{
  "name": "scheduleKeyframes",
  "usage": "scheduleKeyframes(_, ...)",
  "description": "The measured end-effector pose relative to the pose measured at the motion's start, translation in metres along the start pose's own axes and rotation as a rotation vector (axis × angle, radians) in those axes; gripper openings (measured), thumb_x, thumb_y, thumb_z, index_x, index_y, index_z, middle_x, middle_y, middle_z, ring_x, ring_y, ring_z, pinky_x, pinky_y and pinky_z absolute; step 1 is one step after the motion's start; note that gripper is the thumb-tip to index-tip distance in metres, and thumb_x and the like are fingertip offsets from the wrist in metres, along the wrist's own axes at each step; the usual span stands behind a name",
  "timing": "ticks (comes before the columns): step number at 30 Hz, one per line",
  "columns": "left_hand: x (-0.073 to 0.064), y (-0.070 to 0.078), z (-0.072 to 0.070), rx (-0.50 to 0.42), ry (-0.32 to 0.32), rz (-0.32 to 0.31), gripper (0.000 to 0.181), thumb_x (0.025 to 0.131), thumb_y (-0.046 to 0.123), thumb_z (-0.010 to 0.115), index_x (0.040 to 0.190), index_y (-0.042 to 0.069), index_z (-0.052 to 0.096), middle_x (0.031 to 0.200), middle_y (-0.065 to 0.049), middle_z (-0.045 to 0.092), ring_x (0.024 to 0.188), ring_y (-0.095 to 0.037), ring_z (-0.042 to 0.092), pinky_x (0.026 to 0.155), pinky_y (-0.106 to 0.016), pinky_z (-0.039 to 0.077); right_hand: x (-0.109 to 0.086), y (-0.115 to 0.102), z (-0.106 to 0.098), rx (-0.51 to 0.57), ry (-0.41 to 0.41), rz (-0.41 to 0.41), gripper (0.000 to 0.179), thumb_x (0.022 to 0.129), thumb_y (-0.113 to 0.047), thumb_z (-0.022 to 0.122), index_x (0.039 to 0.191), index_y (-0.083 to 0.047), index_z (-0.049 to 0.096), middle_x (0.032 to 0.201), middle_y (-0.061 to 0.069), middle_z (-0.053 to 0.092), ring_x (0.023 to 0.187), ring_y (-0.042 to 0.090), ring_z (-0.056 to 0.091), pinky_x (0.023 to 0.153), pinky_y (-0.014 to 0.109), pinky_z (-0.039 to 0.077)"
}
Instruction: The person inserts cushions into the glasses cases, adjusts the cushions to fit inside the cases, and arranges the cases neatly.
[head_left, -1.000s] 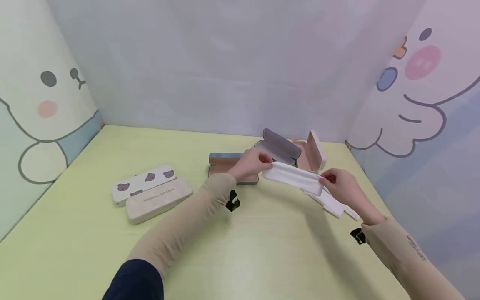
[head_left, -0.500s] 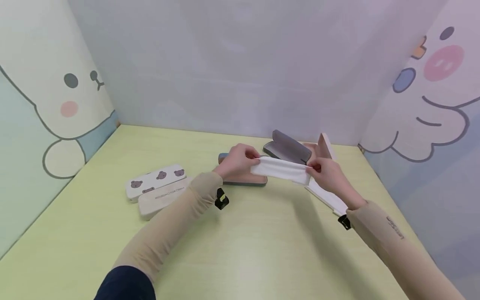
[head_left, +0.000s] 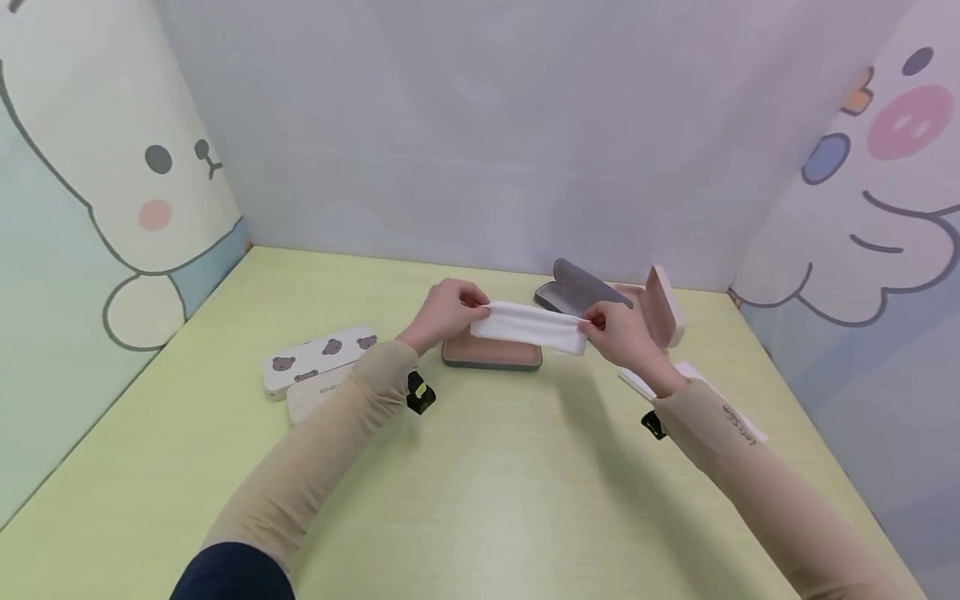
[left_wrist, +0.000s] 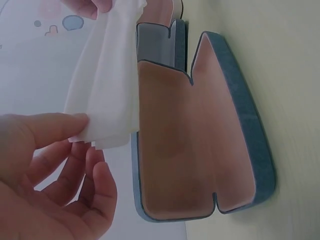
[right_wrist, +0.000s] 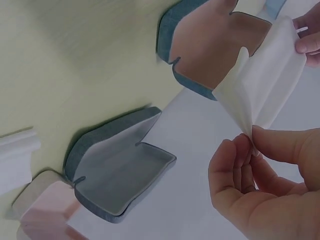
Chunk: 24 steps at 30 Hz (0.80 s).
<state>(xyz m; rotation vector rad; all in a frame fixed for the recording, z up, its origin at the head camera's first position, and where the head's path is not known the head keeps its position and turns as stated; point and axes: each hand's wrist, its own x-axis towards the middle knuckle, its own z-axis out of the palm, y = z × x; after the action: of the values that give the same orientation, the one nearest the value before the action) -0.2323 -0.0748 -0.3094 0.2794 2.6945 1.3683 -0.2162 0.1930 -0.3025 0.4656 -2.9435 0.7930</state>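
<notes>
A folded white cloth (head_left: 528, 323) is stretched between both hands. My left hand (head_left: 444, 314) pinches its left end between thumb and fingers, and my right hand (head_left: 621, 335) pinches the right end. Beneath the cloth in the head view sits an opened blue glasses case (head_left: 491, 353) with a pinkish-brown lining. In the left wrist view the cloth (left_wrist: 107, 80) hangs beside that case's bare interior (left_wrist: 175, 150). The right wrist view has the cloth (right_wrist: 267, 75) gathered to a point at my right fingertips, overlapping the case's edge.
Behind, a grey glasses case (head_left: 577, 287) and a pink one (head_left: 662, 308) stand opened. More folded white cloth (head_left: 720, 398) lies at the right, partly behind my forearm. At left are a bear-print case (head_left: 315, 358) and a cream case (head_left: 311, 395), both closed.
Both hands have moved left with the stretched cloth, from right of the blue case to over it. The camera view has also turned slightly right.
</notes>
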Motion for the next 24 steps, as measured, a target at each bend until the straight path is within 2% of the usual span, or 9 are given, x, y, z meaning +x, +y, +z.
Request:
scheduleKeyframes(5, -0.005, -0.01, -0.007, -0.009, 0.016, -0.039, 0.019, 0.09, 0.016, 0.065, 0.106, 0.006, 0.071, 0.104, -0.011, 0.068, 0.092, -0.021, 0.059, 0.072, -0.024, 0.049, 0.008, -0.003, 0.014, 0.028, -0.022, 0.001, 0.02, 0.092, -0.008, 0.058, 0.098, 0.008, 0.067, 0.093, 0.023, 0.069, 0.083, 0.029, 0.064, 0.073, 0.035, 0.051)
scheduleKeyframes(11, -0.008, -0.019, -0.011, 0.001, 0.054, -0.067, 0.02, 0.09, 0.015, 0.064, 0.105, 0.004, 0.071, 0.104, -0.012, 0.068, 0.095, -0.022, 0.059, 0.076, -0.025, 0.047, 0.017, -0.007, 0.028, 0.057, -0.032, -0.002, 0.02, 0.093, -0.008, 0.057, 0.1, 0.009, 0.065, 0.093, 0.023, 0.067, 0.081, 0.029, 0.062, 0.071, 0.037, 0.051)
scheduleKeyframes(18, -0.008, -0.034, -0.004, 0.001, 0.107, -0.168, 0.02, 0.09, 0.013, 0.065, 0.105, 0.001, 0.07, 0.103, -0.014, 0.069, 0.09, -0.02, 0.058, 0.072, -0.023, 0.045, 0.021, -0.013, 0.044, 0.055, -0.04, -0.028, 0.02, 0.093, -0.008, 0.056, 0.099, 0.008, 0.066, 0.091, 0.021, 0.067, 0.081, 0.028, 0.061, 0.075, 0.04, 0.051)
scheduleKeyframes(24, -0.008, -0.039, 0.003, 0.059, 0.174, -0.171, 0.017, 0.088, 0.011, 0.065, 0.099, 0.001, 0.072, 0.1, -0.015, 0.071, 0.092, -0.024, 0.061, 0.078, -0.03, 0.048, 0.022, -0.012, 0.057, 0.083, -0.042, -0.046, 0.017, 0.093, -0.005, 0.056, 0.098, 0.008, 0.064, 0.09, 0.021, 0.066, 0.08, 0.027, 0.06, 0.074, 0.039, 0.05)
